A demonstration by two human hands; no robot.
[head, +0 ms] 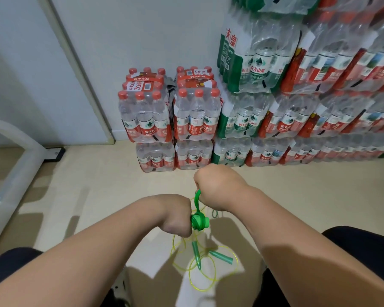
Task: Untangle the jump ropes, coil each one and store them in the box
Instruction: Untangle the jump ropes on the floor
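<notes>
My left hand [175,218] grips the green handles [201,222] of a green jump rope, with green cord wound tightly round them. My right hand [217,187], higher and a little farther away, pinches the free end of that green cord [197,199], which runs taut down to the wound bundle. On the floor below my hands lies a second jump rope: thin yellow-green cord [208,278] in loose loops, with two green handles [221,256] lying across them. No box shows in this view.
Shrink-wrapped packs of bottled water [171,120] stand stacked against the wall ahead, and a taller stack [308,96] fills the right side. A translucent plastic container [11,173] sits at the left. My dark-clothed knees frame the beige floor [111,196].
</notes>
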